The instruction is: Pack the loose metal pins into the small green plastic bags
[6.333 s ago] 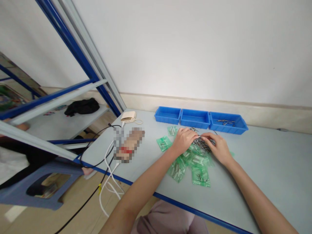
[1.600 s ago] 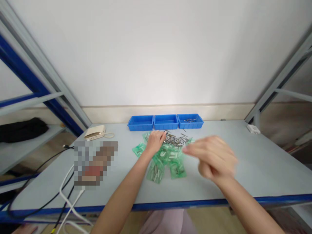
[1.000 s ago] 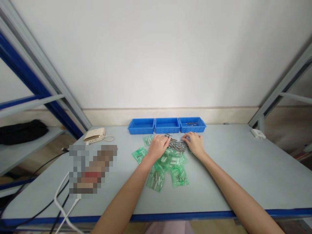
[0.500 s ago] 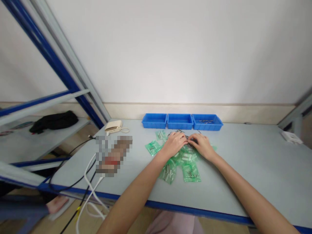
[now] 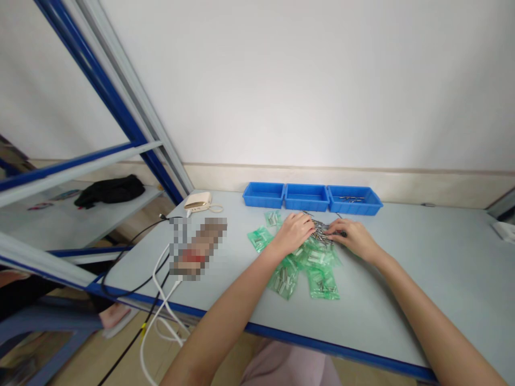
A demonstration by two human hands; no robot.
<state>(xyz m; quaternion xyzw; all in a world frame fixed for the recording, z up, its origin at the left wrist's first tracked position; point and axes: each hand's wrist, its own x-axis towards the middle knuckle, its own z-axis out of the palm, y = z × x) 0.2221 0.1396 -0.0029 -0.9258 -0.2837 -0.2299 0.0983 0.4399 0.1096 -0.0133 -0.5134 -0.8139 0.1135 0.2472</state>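
Head view: both hands closed in on a heap of metal pins

The heap of metal pins (image 5: 322, 231) lies on the pale table, at the upper edge of a spread of green plastic bags (image 5: 322, 283) holding more pins. The left hand (image 5: 293, 233) rests on the heap's left side, fingers together and curled down. The right hand (image 5: 354, 238) lies at its right side, fingers close together and reaching in. Neither shows a clear pinch; whether either holds a pin, I cannot tell. The heap seems placed between the hands and just below three joined blue bins (image 5: 306, 197), probably keeping the reach short. The rightmost bin (image 5: 354, 201) holds a few pins. A cream power bank (image 5: 198, 201) sits well left, beside a pixelated object (image 5: 197, 249). Compared with the frame half a second earlier, the hands have parted slightly, baring more of the heap, and the bins sit further right in view.
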